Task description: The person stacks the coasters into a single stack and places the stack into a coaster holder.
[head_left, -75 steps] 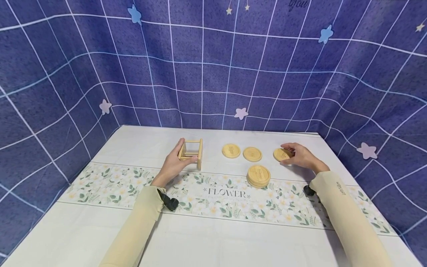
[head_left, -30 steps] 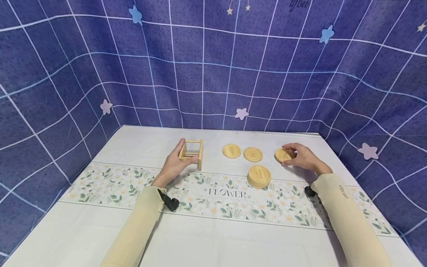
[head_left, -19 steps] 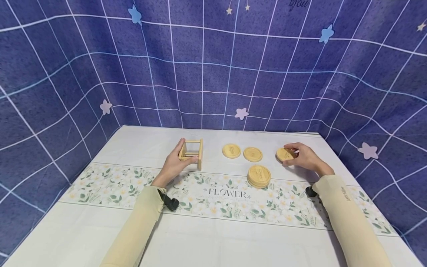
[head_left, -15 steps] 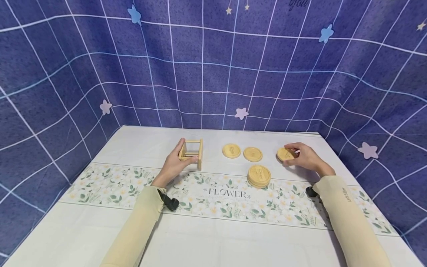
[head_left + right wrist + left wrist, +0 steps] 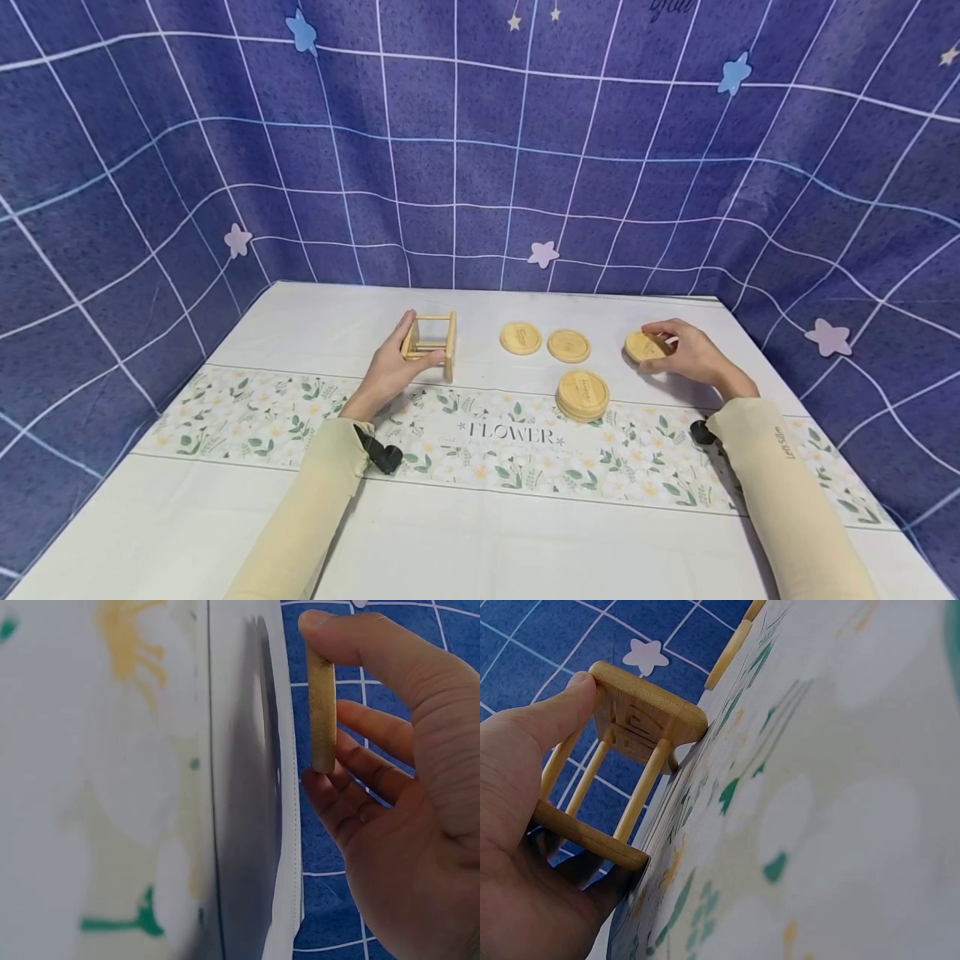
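My left hand (image 5: 386, 371) grips a small wooden coaster rack (image 5: 450, 350) on the white cloth, left of centre. Its two end panels are joined by rods, and no coaster is inside. The left wrist view shows my thumb against one carved panel (image 5: 646, 709). Over at the right, my right hand (image 5: 693, 354) pinches a round wooden coaster (image 5: 641, 345) by its edge. Seen edge-on in the right wrist view, this coaster (image 5: 322, 712) sits between thumb and fingers, with a gap to the cloth and a shadow below.
Between the hands lie two single coasters, one (image 5: 521, 338) nearer the rack and another (image 5: 568, 346) beside it. A short stack of coasters (image 5: 582, 393) stands closer, on the flower-printed strip (image 5: 480, 450). A blue grid-patterned curtain (image 5: 480, 167) encloses the back and sides.
My right hand has shifted slightly to the right with its coaster. The left hand, the rack and the other coasters have stayed in place.
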`<control>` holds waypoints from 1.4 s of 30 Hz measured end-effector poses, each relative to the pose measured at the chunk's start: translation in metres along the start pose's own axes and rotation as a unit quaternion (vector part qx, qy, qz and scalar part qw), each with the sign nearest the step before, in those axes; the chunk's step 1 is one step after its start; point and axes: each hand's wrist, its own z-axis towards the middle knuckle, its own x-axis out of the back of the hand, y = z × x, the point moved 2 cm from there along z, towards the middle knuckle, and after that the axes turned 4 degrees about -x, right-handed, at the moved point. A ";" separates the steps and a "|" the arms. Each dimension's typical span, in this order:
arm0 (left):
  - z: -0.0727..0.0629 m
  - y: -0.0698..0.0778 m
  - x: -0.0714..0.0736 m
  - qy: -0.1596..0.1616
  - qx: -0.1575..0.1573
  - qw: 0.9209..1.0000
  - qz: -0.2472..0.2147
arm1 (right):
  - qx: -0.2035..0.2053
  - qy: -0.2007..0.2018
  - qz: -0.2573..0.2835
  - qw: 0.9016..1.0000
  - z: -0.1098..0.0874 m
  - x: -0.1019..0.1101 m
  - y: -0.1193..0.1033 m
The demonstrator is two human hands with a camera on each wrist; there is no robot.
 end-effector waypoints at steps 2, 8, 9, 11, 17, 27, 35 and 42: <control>0.000 0.000 0.000 0.000 0.000 1.000 -0.001 | 0.006 -0.001 0.002 1.000 -0.001 0.001 -0.001; 0.000 -0.002 0.000 0.001 -0.002 1.000 -0.004 | 0.021 0.000 0.005 1.000 -0.003 0.002 -0.003; 0.000 -0.002 0.000 0.001 -0.003 1.000 -0.004 | 0.023 0.000 0.003 1.000 -0.004 0.002 -0.003; 0.000 -0.003 0.000 0.001 -0.004 1.000 -0.004 | 0.027 0.000 0.002 1.000 -0.004 0.002 -0.004; 0.000 -0.002 0.001 0.004 0.002 1.000 0.000 | 0.047 0.001 0.008 0.999 -0.006 0.002 -0.009; 0.000 -0.001 0.001 0.003 -0.002 1.000 -0.007 | 0.062 -0.014 0.007 0.998 -0.007 0.000 -0.022; -0.001 -0.001 0.001 0.005 -0.001 1.000 -0.008 | 0.093 -0.016 0.000 0.996 -0.007 -0.002 -0.035; -0.001 0.000 0.000 0.003 -0.006 1.000 -0.016 | 0.115 -0.025 -0.011 0.993 -0.008 -0.004 -0.050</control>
